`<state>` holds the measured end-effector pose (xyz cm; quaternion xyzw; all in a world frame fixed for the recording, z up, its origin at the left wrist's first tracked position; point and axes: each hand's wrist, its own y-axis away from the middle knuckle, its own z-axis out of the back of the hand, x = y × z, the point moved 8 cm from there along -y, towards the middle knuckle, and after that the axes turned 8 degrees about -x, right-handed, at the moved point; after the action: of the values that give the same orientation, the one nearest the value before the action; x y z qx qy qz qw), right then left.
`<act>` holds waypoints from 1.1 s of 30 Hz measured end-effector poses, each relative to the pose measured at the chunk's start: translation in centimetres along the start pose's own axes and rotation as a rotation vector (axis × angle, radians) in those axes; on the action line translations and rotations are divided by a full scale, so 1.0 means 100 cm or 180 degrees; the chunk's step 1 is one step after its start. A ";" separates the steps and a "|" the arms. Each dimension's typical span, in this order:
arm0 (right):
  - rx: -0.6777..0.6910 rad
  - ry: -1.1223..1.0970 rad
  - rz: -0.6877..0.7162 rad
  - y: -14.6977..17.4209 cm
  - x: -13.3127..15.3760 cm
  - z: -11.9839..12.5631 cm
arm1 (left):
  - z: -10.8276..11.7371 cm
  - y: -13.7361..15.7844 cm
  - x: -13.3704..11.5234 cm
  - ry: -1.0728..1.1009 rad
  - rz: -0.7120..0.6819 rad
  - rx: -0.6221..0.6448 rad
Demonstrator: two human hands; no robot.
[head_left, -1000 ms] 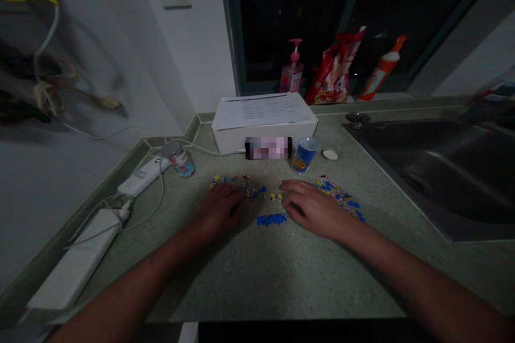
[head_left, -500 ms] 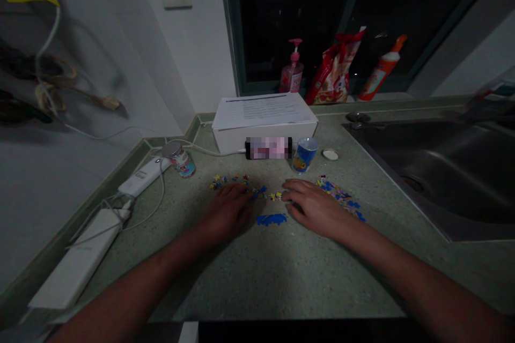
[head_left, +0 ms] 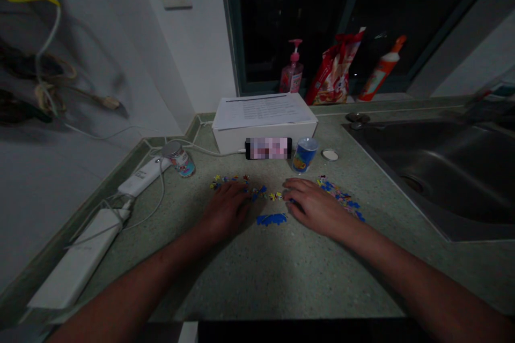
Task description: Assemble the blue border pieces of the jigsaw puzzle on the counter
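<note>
My left hand [head_left: 227, 208] rests palm down on the counter, fingers loosely stretched over a loose group of jigsaw pieces [head_left: 218, 178] and covering part of it. Opposite it lies my right hand [head_left: 314, 204], its fingers apart and pointing left, beside some yellow jigsaw pieces [head_left: 276, 196]. Neither hand shows anything gripped. Between and nearer to me is a joined blue strip of jigsaw pieces [head_left: 272, 219]. A pile of blue and mixed jigsaw pieces [head_left: 340, 196] spreads out past the right hand, partly behind its wrist.
Behind the pieces stand a phone [head_left: 268, 148] against a white box [head_left: 265, 134], a blue can [head_left: 304, 155] and its round lid [head_left: 330, 155]. A jar [head_left: 179, 159] and white power strips [head_left: 84, 260] with cables lie left. The sink [head_left: 438, 171] is right.
The fingers of my left hand have drawn slightly back and left. My right hand has barely moved, and the blue strip lies as before.
</note>
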<state>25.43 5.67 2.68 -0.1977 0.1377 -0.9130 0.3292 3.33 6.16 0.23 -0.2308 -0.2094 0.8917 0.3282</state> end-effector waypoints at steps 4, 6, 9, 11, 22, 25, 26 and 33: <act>0.0049 0.0023 0.0009 0.000 0.001 0.000 | -0.003 0.000 0.001 0.0092 0.0056 0.0031; 0.0073 0.0026 0.0010 0.000 0.002 0.000 | -0.003 0.000 0.001 0.0153 0.0071 0.0042; 0.0084 0.0009 -0.0006 0.000 0.002 0.000 | -0.004 -0.002 0.000 0.0169 0.0074 0.0064; 0.0082 0.0010 -0.0002 -0.001 0.003 0.000 | -0.003 -0.003 -0.001 0.0113 0.0096 0.0097; 0.0075 0.0007 0.0024 -0.001 0.003 0.000 | -0.004 -0.003 0.004 0.0115 0.0277 0.0056; 0.0064 -0.0048 0.0012 -0.001 0.003 0.000 | -0.008 -0.004 0.004 0.0016 0.0381 0.0218; 0.0066 -0.0063 0.0013 -0.002 0.003 0.000 | -0.008 -0.005 0.003 -0.0011 0.0385 0.0244; 0.0030 -0.0071 -0.0006 -0.001 0.003 -0.002 | -0.007 -0.006 0.000 0.0062 0.0251 0.0100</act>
<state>25.10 5.62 2.66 -0.2065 0.1295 -0.9117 0.3308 4.01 6.74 0.03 -0.2423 -0.1829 0.9049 0.2984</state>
